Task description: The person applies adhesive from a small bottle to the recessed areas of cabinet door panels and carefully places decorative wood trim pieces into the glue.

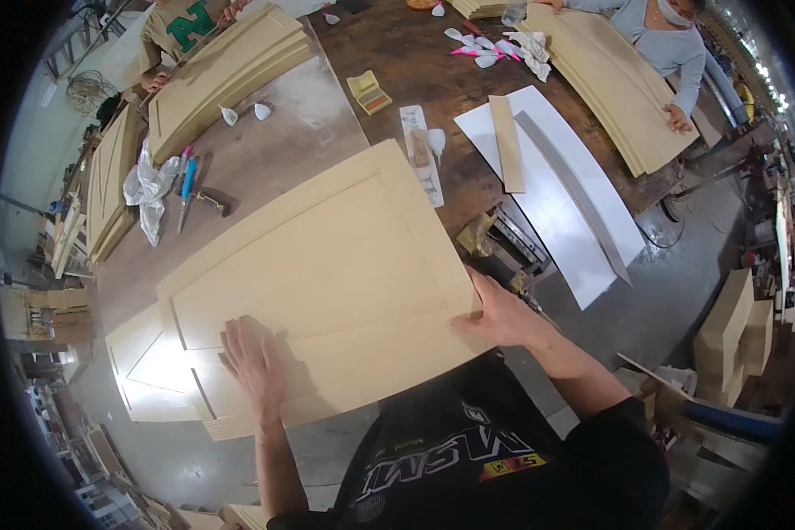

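Note:
A large tan panel with shallow grooves marking a raised border lies in front of me, its near edge close to my body. My left hand rests flat on its lower left part, fingers stretched out. At the panel's right edge, my right hand grips it, thumb on the top face and the other fingers around the side, partly hidden. Another pale panel shows from under the left end, with bright light glaring on it.
White-and-pink small bottles, a yellow block and a blue-handled knife lie on the worktable. Right of my panel are a white board and a clamp-like metal tool. Two people handle panel stacks across the table.

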`<action>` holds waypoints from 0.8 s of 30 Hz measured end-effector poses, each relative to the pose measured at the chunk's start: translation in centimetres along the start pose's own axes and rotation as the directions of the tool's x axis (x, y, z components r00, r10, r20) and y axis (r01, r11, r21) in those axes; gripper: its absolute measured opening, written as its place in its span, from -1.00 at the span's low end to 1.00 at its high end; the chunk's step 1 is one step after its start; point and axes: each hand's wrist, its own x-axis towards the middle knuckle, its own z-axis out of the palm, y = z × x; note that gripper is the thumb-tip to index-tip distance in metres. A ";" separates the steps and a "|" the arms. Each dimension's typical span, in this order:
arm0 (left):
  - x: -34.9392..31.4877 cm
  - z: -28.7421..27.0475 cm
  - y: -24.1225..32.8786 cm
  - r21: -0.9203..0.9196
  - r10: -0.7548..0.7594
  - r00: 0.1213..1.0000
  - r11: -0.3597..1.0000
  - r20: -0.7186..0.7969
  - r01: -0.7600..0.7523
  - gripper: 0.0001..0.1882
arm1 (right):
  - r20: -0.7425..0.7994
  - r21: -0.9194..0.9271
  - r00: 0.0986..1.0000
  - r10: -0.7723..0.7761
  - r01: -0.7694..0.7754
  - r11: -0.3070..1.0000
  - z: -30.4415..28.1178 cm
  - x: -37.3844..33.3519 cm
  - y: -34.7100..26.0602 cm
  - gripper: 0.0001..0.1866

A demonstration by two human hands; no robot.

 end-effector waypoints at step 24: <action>0.1 -1.0 1.4 -0.055 -0.053 0.989 0.997 -0.139 0.046 -0.46 | 0.004 -0.848 0.947 -0.321 0.173 0.501 -16.1 30.3 13.7 -0.48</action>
